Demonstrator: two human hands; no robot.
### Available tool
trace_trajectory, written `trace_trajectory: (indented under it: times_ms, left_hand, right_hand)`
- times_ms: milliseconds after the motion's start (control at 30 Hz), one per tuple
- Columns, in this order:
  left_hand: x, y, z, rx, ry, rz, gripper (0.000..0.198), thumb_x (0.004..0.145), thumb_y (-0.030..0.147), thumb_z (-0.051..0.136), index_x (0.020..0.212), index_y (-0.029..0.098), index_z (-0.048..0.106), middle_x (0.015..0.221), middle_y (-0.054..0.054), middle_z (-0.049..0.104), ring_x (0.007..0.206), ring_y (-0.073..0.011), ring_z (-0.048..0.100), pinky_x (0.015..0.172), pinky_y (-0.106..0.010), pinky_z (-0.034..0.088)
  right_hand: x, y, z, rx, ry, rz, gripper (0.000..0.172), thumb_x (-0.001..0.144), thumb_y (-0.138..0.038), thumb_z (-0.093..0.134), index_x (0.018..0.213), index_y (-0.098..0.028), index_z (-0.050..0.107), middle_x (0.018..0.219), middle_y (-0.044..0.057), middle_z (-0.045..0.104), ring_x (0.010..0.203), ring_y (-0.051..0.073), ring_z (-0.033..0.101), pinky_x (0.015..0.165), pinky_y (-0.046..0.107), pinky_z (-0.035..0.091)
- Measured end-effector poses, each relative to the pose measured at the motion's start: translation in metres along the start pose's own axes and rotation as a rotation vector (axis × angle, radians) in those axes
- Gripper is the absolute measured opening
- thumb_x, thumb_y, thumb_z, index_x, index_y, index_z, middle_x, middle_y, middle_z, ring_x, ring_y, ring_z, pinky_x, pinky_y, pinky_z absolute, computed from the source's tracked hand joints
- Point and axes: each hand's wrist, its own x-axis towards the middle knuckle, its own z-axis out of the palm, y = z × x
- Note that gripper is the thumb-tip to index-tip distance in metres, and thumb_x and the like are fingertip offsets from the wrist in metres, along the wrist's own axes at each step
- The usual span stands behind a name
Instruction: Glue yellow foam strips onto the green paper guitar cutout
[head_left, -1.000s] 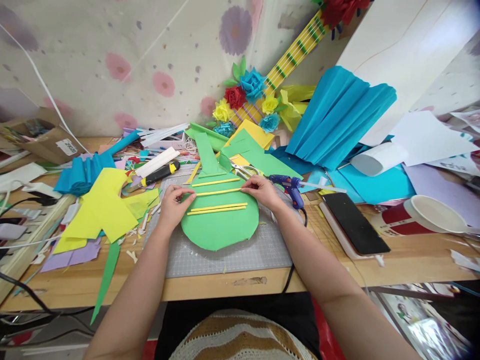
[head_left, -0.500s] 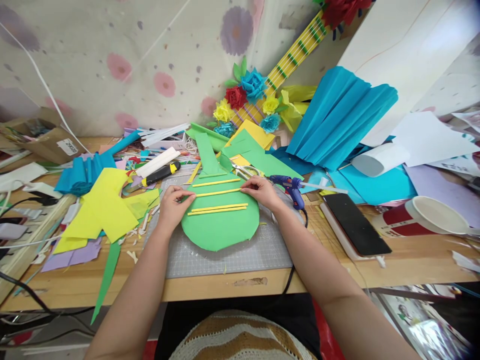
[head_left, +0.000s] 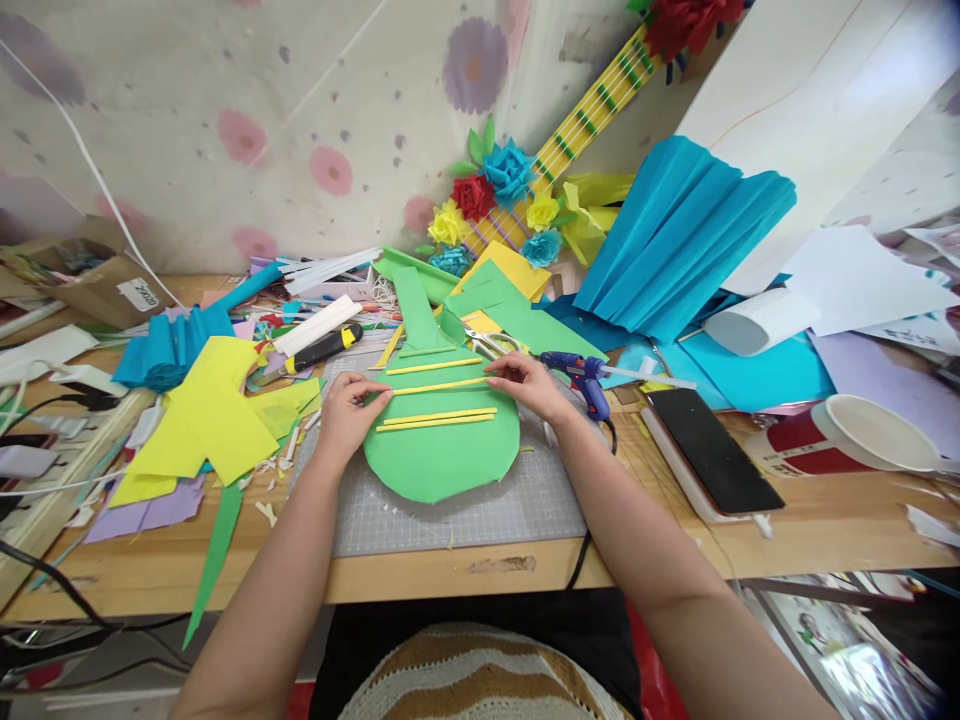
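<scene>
Work looks partway along on the round-bottomed, flat green sheet (head_left: 442, 465), which lies in front of you on the grey gridded cutting mat (head_left: 457, 527), near the middle of the wooden table (head_left: 390, 576). Three slim yellow strips (head_left: 435, 424) lie across the sheet: one toward its far end, two close together nearer to you. Between them runs a fourth slim yellow strip (head_left: 439, 386). Your left hand (head_left: 346, 415) has its left end pinched between thumb and fingers; your right hand (head_left: 527, 385) has fingertips closed on its right end. With both hands on it, placing this strip seems the part left to finish; you cannot tell whether any strip is glued. The blue glue gun (head_left: 577, 376) with a pale stick in its back lies just right of your right hand.

Of containers, you have an open brown cardboard box (head_left: 112, 295) at the far left, holding mixed bits too blurred to name, and a red-and-white paper cup (head_left: 810, 437) at the right, tilted in view, its contents not made out.
</scene>
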Motion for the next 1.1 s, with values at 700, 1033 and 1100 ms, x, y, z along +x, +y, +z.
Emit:
trace_trajectory:
  times_ms: [700,1033,1100]
  left_hand:
    - [0.001,-0.002,0.000,0.010,-0.005,0.020,0.019,0.066,0.039,0.068,0.074,0.022,0.073,0.080,-0.003,0.050,0.072,-0.0146,0.052,0.056,-0.025,0.042]
    - [0.001,-0.003,0.002,-0.003,-0.006,0.008,0.020,0.066,0.039,0.068,0.073,0.022,0.073,0.081,-0.003,0.052,0.073,-0.0146,0.052,0.056,-0.025,0.042]
    - [0.001,-0.004,0.002,-0.003,-0.009,0.006,0.020,0.066,0.040,0.068,0.073,0.021,0.072,0.082,-0.003,0.052,0.073,-0.0144,0.052,0.056,-0.025,0.041]
  right_hand:
    - [0.000,0.000,0.004,-0.040,0.049,-0.002,0.024,0.067,-0.041,0.066,0.069,-0.018,0.062,0.071,0.001,0.051,0.063,0.013,0.045,0.058,0.028,0.037]
    - [0.001,0.007,0.005,-0.088,0.037,-0.033,0.024,0.069,-0.042,0.064,0.067,-0.018,0.060,0.071,0.001,0.050,0.062,0.012,0.045,0.056,0.027,0.036]
    - [0.000,0.007,0.005,-0.095,0.038,-0.035,0.024,0.069,-0.042,0.064,0.066,-0.019,0.060,0.070,0.001,0.049,0.063,0.013,0.045,0.056,0.027,0.036]
